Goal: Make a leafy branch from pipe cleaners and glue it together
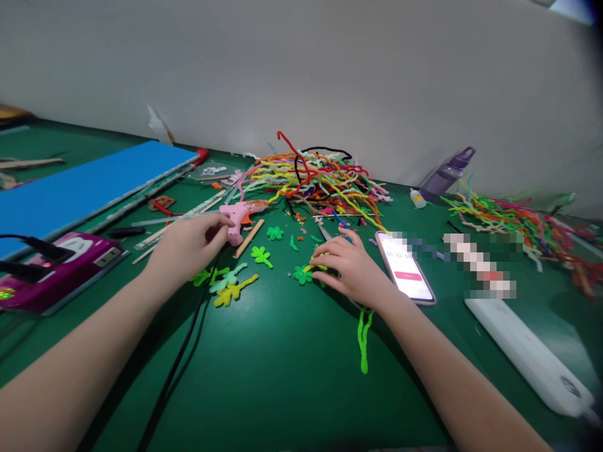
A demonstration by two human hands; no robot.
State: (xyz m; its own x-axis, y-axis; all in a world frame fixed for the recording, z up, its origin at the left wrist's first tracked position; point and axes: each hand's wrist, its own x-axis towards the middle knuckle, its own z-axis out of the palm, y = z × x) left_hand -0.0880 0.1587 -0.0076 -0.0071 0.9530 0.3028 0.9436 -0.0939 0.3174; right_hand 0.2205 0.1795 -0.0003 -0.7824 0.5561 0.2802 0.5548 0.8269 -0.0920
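My left hand (195, 242) is closed on the pink glue gun (237, 220), which lies with its orange-brown nozzle pointing right. My right hand (343, 260) is spread low over the table, fingers apart, beside a green pipe-cleaner flower (302, 274) and a yellow piece partly hidden under the fingers. Between the hands lie a green flower (275, 233) and a bright green clover shape (261, 256). Yellow (234, 292) and pale green (228, 278) leafy pieces lie below my left hand. A looped green pipe cleaner (363, 345) rests under my right wrist.
A pile of pipe cleaners (315, 179) is at the back, another (518, 220) at right. A phone (407, 270), white power strip (527, 355) and purple bottle (445, 176) stand or lie right. A magenta power box (61, 270), black cable (181, 355) and blue board (94, 182) occupy the left.
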